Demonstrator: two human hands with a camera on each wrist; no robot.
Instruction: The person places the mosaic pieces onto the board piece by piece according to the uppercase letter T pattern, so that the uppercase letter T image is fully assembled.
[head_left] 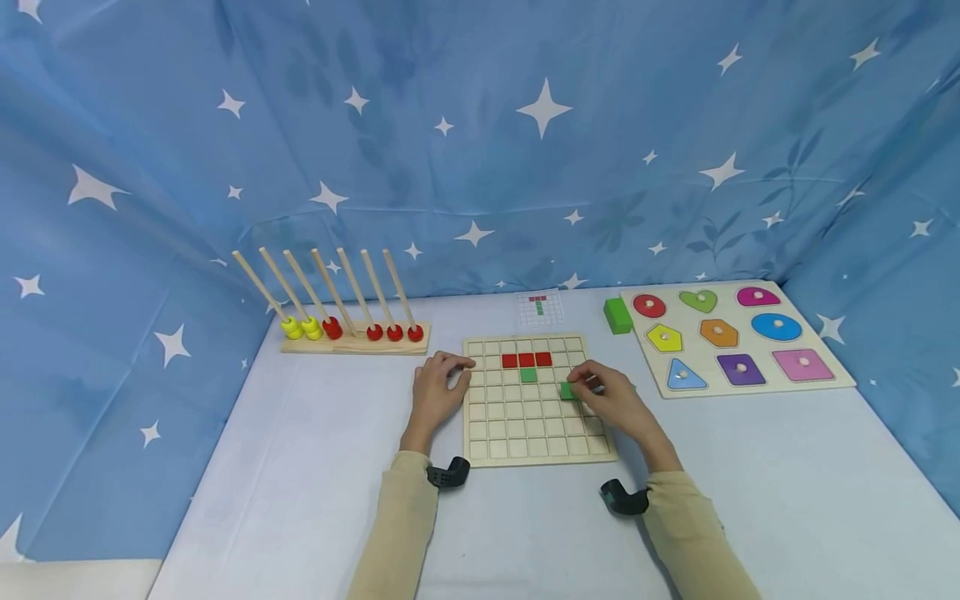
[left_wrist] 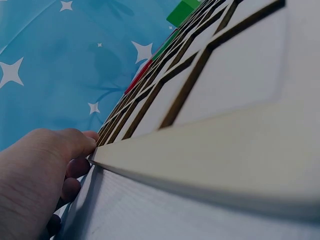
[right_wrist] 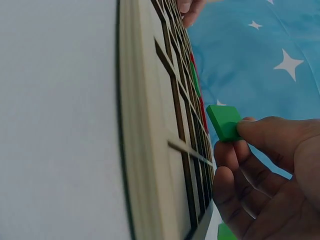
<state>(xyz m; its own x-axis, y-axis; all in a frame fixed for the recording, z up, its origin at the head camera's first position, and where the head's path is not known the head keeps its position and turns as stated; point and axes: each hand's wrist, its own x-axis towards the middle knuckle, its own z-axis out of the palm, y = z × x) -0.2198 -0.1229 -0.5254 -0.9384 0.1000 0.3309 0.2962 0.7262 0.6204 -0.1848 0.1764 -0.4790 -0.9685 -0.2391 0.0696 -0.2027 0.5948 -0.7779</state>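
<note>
A wooden grid board [head_left: 517, 429] lies flat, with three red square tiles [head_left: 527, 360] in a row and a green square tile [head_left: 528, 375] directly below the middle one. My left hand [head_left: 439, 390] holds the board's left edge, fingertips at its rim; the left wrist view shows this hand [left_wrist: 45, 170] with its fingers bent at the board's side. Over the right part of the board, my right hand [head_left: 611, 400] pinches another green square tile [right_wrist: 225, 121] between thumb and fingers. That tile is tilted and raised above the grid in the right wrist view.
Behind the board lies a small printed pattern card [head_left: 551, 315]. A green block [head_left: 618, 317] stands at the back right, beside a shape puzzle board [head_left: 652, 367] with knobbed pieces. At the back left is a peg rack [head_left: 352, 343] with yellow and red rings.
</note>
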